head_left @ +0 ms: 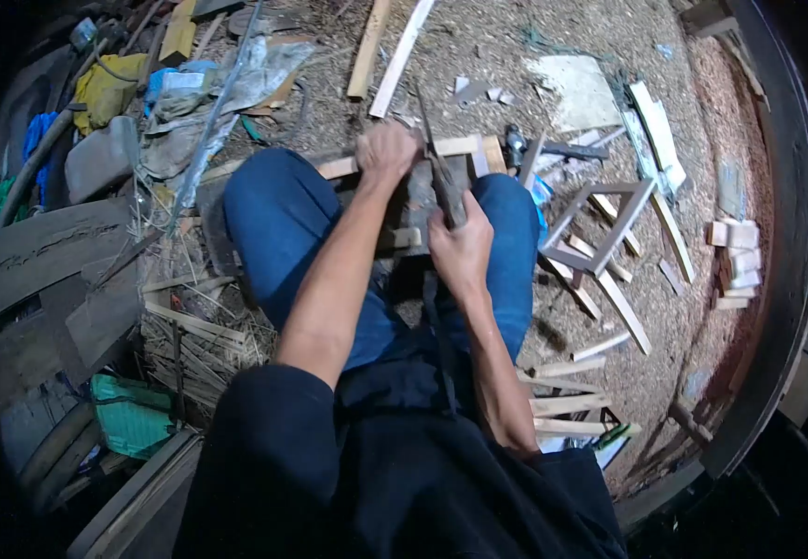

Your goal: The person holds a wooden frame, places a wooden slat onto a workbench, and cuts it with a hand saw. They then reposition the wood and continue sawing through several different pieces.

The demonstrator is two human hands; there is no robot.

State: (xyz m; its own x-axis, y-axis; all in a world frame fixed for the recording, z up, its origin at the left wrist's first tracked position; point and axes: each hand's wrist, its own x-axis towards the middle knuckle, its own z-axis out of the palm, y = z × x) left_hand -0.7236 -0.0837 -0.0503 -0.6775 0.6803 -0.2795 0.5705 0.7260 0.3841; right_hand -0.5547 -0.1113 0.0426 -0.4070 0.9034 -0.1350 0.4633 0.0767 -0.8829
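Note:
I sit with my knees in blue trousers apart, above a sawdust-covered floor. My right hand grips the handle of a long knife whose blade points up and away, toward my left hand. My left hand is closed on a pale wooden strip that lies across a dark block between my knees. The blade meets the strip just right of my left hand.
A small grey wooden frame lies to the right, with several cut pale sticks near my right leg. Stacked wood blocks sit at the far right. Rags, plastic and boards pile up on the left; long slats lie ahead.

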